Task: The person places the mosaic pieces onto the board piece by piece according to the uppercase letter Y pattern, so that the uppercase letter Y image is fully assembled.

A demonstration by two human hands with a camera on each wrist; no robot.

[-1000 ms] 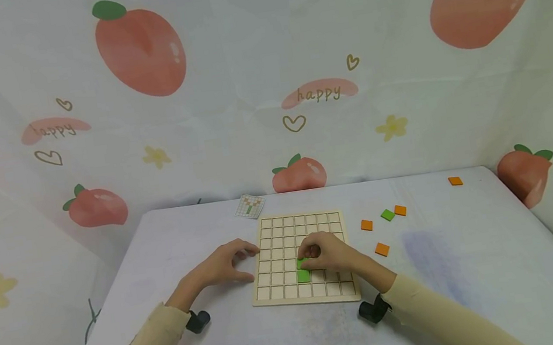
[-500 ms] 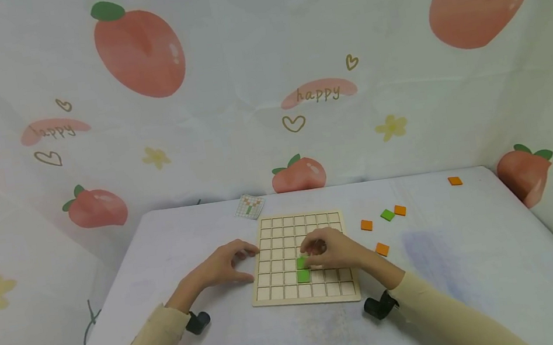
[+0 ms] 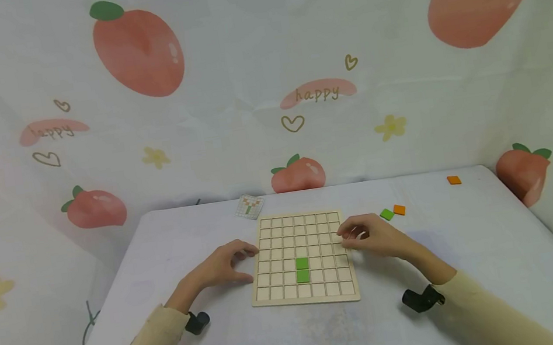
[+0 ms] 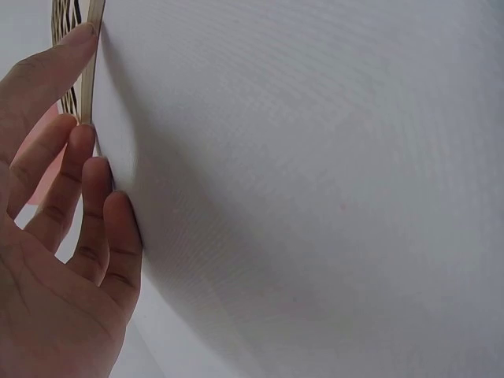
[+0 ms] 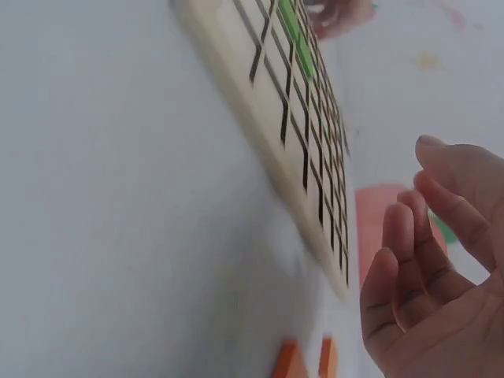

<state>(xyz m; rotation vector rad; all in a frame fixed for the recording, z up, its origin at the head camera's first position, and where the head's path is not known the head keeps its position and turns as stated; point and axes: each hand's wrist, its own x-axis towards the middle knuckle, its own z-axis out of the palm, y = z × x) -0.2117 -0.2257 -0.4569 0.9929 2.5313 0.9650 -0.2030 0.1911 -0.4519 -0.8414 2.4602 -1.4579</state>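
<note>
A square wooden grid board [image 3: 283, 292] lies on the table, with two green tiles, an upper green tile [image 3: 302, 263] and a lower green tile [image 3: 303, 276], set in neighbouring squares of one column. My left hand [image 3: 223, 264] is at the board's left edge, thumb and fingers spread along it; in the left wrist view the thumb [image 4: 55, 75] rests on the rim. My right hand [image 3: 372, 235] hovers by the board's right edge, fingers loosely bent and nothing between them, as the right wrist view also shows. It hides the table beneath it.
A loose green tile [image 3: 387, 214] and an orange tile [image 3: 399, 210] lie beyond the right hand. Another orange tile [image 3: 454, 180] is near the back right corner. A small patterned card [image 3: 249, 206] lies behind the board. Orange tiles [image 5: 290, 362] show low in the right wrist view.
My right hand has let go of the upper green tile, leaving it in its square, and moved right to the board's edge, now covering two orange tiles. The left hand stays put.
</note>
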